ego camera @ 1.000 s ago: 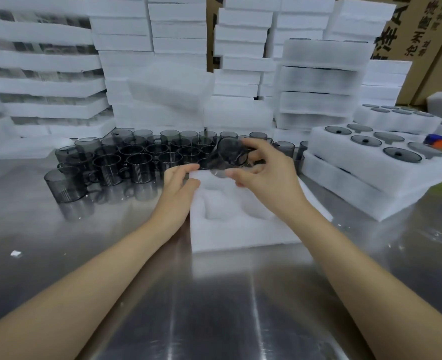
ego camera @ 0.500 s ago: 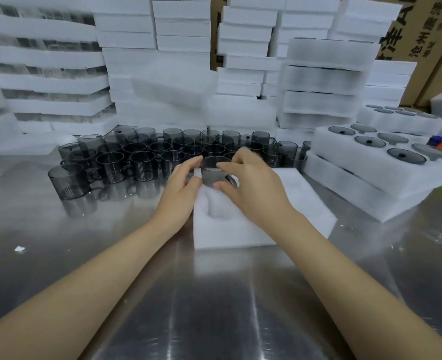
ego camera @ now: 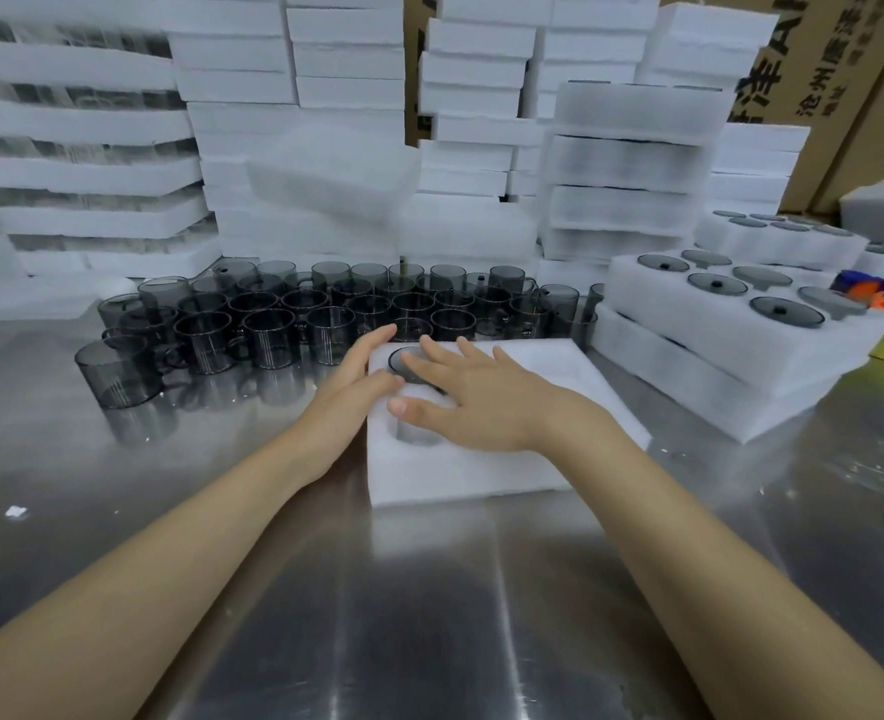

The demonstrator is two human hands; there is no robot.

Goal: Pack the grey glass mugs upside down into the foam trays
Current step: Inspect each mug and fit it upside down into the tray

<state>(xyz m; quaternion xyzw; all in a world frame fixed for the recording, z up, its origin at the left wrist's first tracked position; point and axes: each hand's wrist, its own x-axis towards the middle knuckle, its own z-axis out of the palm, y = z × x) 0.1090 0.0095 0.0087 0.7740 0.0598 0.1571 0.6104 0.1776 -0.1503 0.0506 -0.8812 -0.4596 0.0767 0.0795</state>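
Observation:
A white foam tray [ego camera: 481, 472] lies on the steel table in front of me. One grey glass mug [ego camera: 397, 359] sits upside down in its far left pocket, only its round base showing. My right hand [ego camera: 473, 394] lies flat over the tray with straight fingers pressing on that mug's base. My left hand [ego camera: 349, 384] rests against the tray's left edge, fingers straight, thumb touching the foam. An empty pocket [ego camera: 416, 433] shows under my right thumb. Several upright grey mugs [ego camera: 268, 337] crowd the table behind the tray.
Two packed foam trays [ego camera: 731, 324] with upside-down mugs are stacked at the right, and more lie behind them. Tall stacks of white foam trays [ego camera: 346, 96] line the back, with cardboard boxes [ego camera: 845, 70] at the far right. A lone mug [ego camera: 118, 374] stands at the left.
My right hand lowered the mug upside down into the tray's far left pocket, let go of it, and now lies flat on its base. My left hand stayed at the tray's left edge.

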